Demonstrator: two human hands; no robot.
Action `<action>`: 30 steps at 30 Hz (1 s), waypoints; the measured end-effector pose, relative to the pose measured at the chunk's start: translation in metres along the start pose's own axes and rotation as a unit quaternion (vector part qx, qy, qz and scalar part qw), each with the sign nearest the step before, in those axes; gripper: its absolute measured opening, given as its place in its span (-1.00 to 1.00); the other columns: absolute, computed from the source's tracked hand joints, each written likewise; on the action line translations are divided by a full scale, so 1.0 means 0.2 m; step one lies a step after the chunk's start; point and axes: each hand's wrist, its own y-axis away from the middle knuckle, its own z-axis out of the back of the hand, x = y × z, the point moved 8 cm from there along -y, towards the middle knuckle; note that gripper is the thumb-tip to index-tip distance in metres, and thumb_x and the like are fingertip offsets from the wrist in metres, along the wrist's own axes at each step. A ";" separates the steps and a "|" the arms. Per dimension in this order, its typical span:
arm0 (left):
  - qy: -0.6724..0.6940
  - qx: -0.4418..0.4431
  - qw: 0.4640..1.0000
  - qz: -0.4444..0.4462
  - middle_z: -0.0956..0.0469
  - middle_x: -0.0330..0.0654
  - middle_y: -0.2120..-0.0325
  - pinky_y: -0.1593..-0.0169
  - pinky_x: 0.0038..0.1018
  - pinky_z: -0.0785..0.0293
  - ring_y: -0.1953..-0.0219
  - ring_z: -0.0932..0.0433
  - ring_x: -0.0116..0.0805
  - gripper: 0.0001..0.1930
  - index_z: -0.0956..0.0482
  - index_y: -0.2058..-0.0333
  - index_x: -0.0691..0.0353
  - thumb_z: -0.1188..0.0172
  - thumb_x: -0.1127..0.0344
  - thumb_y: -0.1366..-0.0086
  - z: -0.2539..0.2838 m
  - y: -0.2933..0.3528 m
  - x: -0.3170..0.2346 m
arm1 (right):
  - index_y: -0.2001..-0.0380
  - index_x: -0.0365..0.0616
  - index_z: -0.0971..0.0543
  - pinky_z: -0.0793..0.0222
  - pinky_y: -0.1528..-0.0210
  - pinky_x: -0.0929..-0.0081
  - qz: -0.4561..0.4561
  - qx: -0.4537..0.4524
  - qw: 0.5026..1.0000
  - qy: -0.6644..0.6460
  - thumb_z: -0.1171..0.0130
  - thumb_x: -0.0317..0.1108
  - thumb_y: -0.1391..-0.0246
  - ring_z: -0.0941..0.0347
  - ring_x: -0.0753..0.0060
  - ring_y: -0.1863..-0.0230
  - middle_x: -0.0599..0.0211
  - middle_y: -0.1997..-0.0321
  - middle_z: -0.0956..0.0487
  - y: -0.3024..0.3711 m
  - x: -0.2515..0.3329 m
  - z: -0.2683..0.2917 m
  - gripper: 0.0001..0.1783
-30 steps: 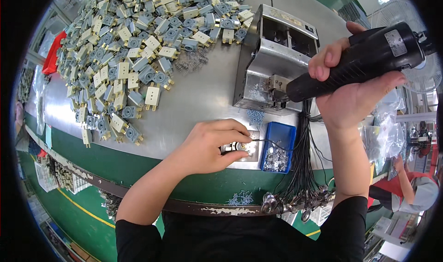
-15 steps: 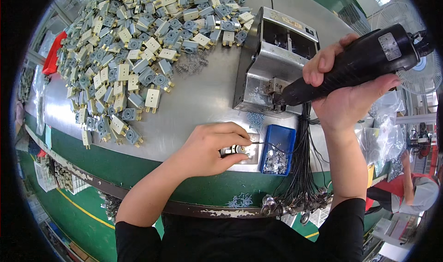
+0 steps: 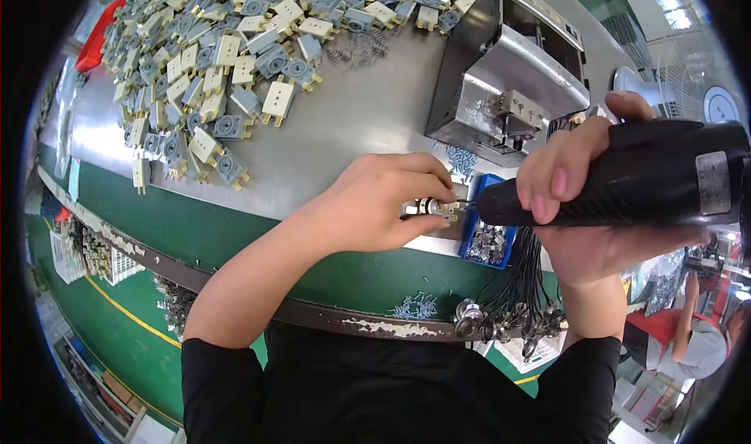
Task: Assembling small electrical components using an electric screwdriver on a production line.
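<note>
My left hand is closed around a small metal fitting with a black ring, pinched between thumb and fingers over a metal plate on the bench. In my right hand is a black electric screwdriver, held nearly level, fingers wrapped over its body. Its nose points left, with the thin bit reaching the fitting; whether a screw sits between them is too small to tell. Under the screwdriver's nose, partly hidden, stands a blue tray of small metal pieces.
A metal screw feeder machine stands behind, with loose screws before it. Grey and cream blocks are heaped at the far left, near small springs. Black cables hang over the front edge beside more screws. Another person works at right.
The screwdriver has come down from beside the feeder machine to the fitting in my left hand. The left hand keeps its pinch. The whole view has shifted.
</note>
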 end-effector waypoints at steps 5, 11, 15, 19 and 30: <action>-0.007 -0.004 1.000 -0.006 -0.71 -0.11 0.15 0.10 -0.25 -0.65 0.16 -0.72 -0.03 -0.71 -0.74 0.18 0.25 -0.52 0.32 -0.13 0.00 0.01 0.00 | -0.39 -0.16 -0.25 -0.36 0.50 0.42 -0.002 0.001 1.000 0.001 0.12 0.87 0.12 -0.38 0.47 0.60 0.41 0.48 -0.44 0.03 -0.07 -0.02 0.38; -0.008 -0.003 1.000 -0.010 -0.70 -0.11 0.14 0.10 -0.25 -0.65 0.17 -0.72 -0.02 -0.70 -0.74 0.18 0.26 -0.53 0.32 -0.12 0.00 0.00 -0.01 | -0.38 -0.14 -0.26 -0.36 0.50 0.43 0.016 0.020 1.000 -0.007 0.11 0.87 0.13 -0.37 0.48 0.59 0.43 0.49 -0.41 0.03 -0.05 -0.03 0.37; -0.008 -0.005 1.000 -0.015 -0.70 -0.11 0.14 0.11 -0.25 -0.66 0.17 -0.72 -0.04 -0.71 -0.74 0.18 0.26 -0.53 0.32 -0.11 0.00 0.00 -0.01 | -0.38 -0.11 -0.27 -0.36 0.49 0.42 0.019 0.027 0.999 -0.004 0.08 0.86 0.14 -0.39 0.48 0.57 0.43 0.48 -0.42 0.03 -0.06 -0.03 0.35; -0.015 -0.011 1.000 -0.019 -0.70 -0.12 0.15 0.11 -0.26 -0.66 0.17 -0.72 -0.05 -0.71 -0.74 0.18 0.25 -0.52 0.33 -0.12 0.00 0.01 0.00 | -0.36 -0.07 -0.31 -0.37 0.49 0.42 0.009 0.032 0.999 -0.014 0.04 0.84 0.13 -0.41 0.47 0.57 0.42 0.49 -0.44 0.05 -0.07 -0.05 0.32; -0.013 -0.009 1.000 0.006 -0.70 -0.23 0.13 0.08 -0.25 -0.63 0.14 -0.71 -0.11 -0.74 -0.77 0.19 0.17 -0.46 0.20 -0.18 -0.01 0.02 0.02 | -0.26 -0.10 -0.36 -0.39 0.49 0.38 -0.006 0.063 0.998 -0.010 -0.01 0.82 0.11 -0.45 0.40 0.58 0.37 0.49 -0.47 0.07 -0.07 -0.06 0.24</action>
